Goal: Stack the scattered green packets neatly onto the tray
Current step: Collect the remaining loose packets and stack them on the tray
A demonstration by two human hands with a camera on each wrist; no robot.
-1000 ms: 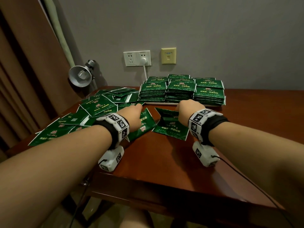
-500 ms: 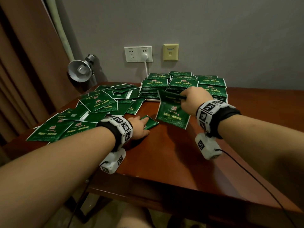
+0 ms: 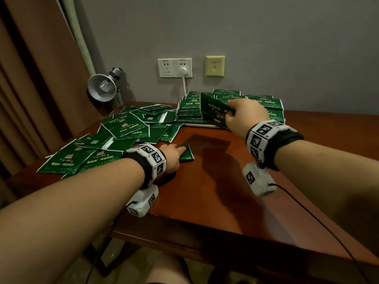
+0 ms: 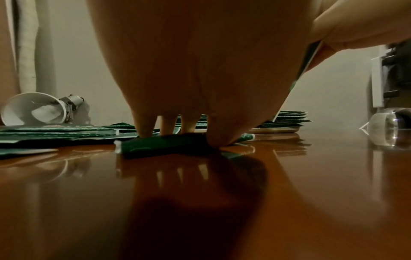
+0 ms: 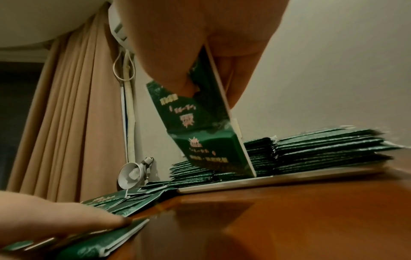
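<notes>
Since half a second ago the right hand (image 3: 244,115) has carried its packets away from the bare wood and up to the stacked packets (image 3: 189,111) on the tray (image 5: 289,176), while the left hand (image 3: 173,158) has stayed low on the table (image 3: 215,191).

Thumb and fingers of the right hand pinch 2 held packets (image 5: 200,132) by their upper end. They hang on edge, long axis steeply tilted, the lower end just over the tray's near rim in front of the stacks.

Fingers of the left hand lie nearly straight, tips pressing down on a single packet (image 3: 186,155) that lies flat on the wood, long axis running away from the person. Loose packets (image 3: 123,128) overlap in a spread on the table's left part, beside a lamp (image 3: 102,88).

Most of the tray is hidden under the stacks; only a pale rim shows. The left wrist view is largely filled by the palm, so that packet's print cannot be read.
</notes>
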